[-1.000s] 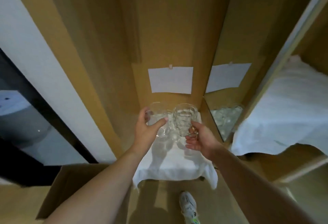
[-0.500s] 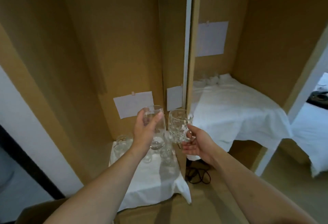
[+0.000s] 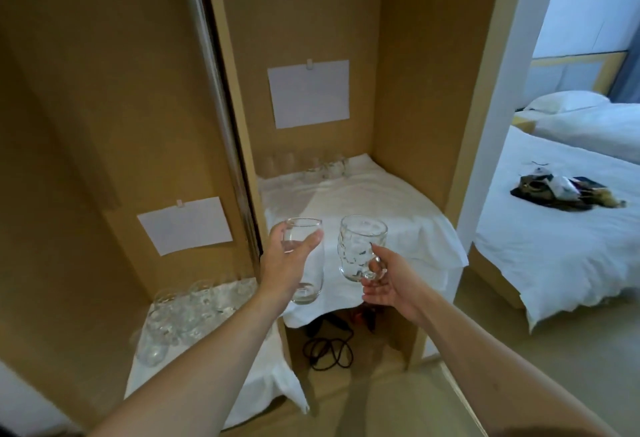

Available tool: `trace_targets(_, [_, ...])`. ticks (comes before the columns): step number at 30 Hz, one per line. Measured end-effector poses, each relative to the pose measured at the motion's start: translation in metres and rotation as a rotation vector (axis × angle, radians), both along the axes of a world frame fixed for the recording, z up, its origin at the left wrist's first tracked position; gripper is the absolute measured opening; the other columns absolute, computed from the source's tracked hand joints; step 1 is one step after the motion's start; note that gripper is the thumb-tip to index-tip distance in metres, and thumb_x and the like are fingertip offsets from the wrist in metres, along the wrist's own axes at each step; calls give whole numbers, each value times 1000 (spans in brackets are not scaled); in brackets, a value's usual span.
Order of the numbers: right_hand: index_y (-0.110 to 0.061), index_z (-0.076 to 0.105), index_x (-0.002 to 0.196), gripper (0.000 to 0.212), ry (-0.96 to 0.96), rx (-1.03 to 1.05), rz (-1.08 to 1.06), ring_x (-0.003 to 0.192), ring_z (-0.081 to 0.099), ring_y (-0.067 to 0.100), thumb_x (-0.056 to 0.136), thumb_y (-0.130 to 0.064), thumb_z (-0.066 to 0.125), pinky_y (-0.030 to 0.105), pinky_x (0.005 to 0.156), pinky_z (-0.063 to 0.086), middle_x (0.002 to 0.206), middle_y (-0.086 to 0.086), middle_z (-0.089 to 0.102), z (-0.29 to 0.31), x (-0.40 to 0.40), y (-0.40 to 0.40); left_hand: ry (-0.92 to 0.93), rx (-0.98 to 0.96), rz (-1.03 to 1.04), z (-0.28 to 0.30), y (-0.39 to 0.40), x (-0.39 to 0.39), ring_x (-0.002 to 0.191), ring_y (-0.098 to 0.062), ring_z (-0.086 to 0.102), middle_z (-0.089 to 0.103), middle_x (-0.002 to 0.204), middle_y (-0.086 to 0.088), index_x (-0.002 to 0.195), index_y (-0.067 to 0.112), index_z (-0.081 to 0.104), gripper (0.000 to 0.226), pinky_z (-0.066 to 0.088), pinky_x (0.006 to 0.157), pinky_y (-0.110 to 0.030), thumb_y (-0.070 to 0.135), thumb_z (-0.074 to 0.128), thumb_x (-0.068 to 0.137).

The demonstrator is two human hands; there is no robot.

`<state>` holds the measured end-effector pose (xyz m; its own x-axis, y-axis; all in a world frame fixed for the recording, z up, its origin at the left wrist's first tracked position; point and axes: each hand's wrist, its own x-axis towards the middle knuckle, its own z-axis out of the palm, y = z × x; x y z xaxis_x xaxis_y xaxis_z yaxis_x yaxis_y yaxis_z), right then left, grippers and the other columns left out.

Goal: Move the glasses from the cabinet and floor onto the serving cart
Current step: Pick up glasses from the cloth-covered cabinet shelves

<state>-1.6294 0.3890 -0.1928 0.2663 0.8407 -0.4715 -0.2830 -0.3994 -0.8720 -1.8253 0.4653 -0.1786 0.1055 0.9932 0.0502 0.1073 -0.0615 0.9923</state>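
While both arms reach forward, the left hand (image 3: 284, 265) grips a smooth glass (image 3: 306, 263), fingers curled behind its upper wall and the thumb (image 3: 309, 242) lying across its near side just under the rim; the base hangs below the palm. The right hand (image 3: 389, 284) holds a dimpled glass mug (image 3: 360, 246) by its handle, fingers (image 3: 375, 265) pinched there, the bowl standing upright to their left. Both are held in the air in front of a shelf draped in white cloth (image 3: 398, 208), with a row of glasses (image 3: 306, 163) along its far edge. Lower left, more glasses (image 3: 187, 315) crowd another white cloth (image 3: 263, 381).
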Motion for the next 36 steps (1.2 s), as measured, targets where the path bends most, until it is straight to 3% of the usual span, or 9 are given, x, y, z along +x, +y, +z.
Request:
trace_targets(4, [-2, 66, 110, 55, 20, -6, -43, 84, 64, 32, 93, -54, 60, 44, 81, 62, 98, 21, 68, -9, 30, 10, 80, -12, 5, -6, 10, 33, 103, -17, 61, 66, 101, 2, 121, 36, 51, 63, 52, 92, -43, 61, 81, 72])
trace_targets(6, [-2, 65, 116, 57, 18, -14, -64, 85, 65, 32, 94, -54, 59, 45, 82, 62, 102, 22, 68, -12, 41, 18, 116, -17, -15, -8, 21, 47, 103, -13, 59, 65, 105, 1, 124, 35, 50, 66, 50, 85, -36, 61, 81, 71])
trace_targets(10, [-5, 65, 101, 45, 2, -34, -109, 86, 66, 34, 94, -49, 61, 48, 86, 60, 97, 22, 70, -13, 63, 42, 118, -39, -49, -12, 55, 76, 101, -10, 58, 61, 110, 0, 121, 35, 52, 64, 43, 69, -24, 61, 82, 70])
trace_targets(18, [-12, 58, 75, 41, -82, -96, -104, 79, 64, 31, 95, -47, 60, 42, 84, 58, 87, 18, 67, -10, 111, 133, 88, -70, -39, -26, 161, 131, 101, -15, 59, 57, 109, 2, 121, 35, 51, 68, 53, 89, -38, 60, 85, 67])
trace_targets(22, [-10, 58, 70, 45, -100, -84, -103, 79, 62, 31, 97, -46, 58, 40, 80, 58, 86, 17, 66, -15, 126, 190, 60, -60, -14, -33, 215, 148, 100, -15, 61, 58, 110, 5, 119, 33, 52, 70, 54, 90, -38, 55, 89, 63])
trace_targets(30, [-9, 57, 76, 32, -5, -52, -104, 69, 50, 27, 98, -33, 58, 37, 69, 52, 75, 13, 50, -36, 135, 279, 69, -1, 59, -57, 302, 170, 99, -17, 59, 56, 109, -1, 115, 27, 48, 75, 52, 83, -32, 41, 95, 59])
trace_targets(33, [-6, 61, 86, 27, -18, -38, -78, 72, 58, 29, 96, -31, 61, 39, 68, 55, 81, 15, 59, -40, 144, 297, 50, -3, 94, -67, 324, 181, 100, -19, 59, 55, 111, -3, 118, 26, 48, 72, 51, 84, -32, 38, 94, 63])
trace_targets(36, [-2, 65, 102, 44, -132, -106, 63, 83, 69, 36, 93, -45, 65, 40, 69, 58, 95, 21, 71, -40, 170, 307, 32, 17, 84, -75, 340, 190, 102, -19, 59, 56, 115, -3, 120, 27, 50, 69, 52, 86, -33, 35, 93, 66])
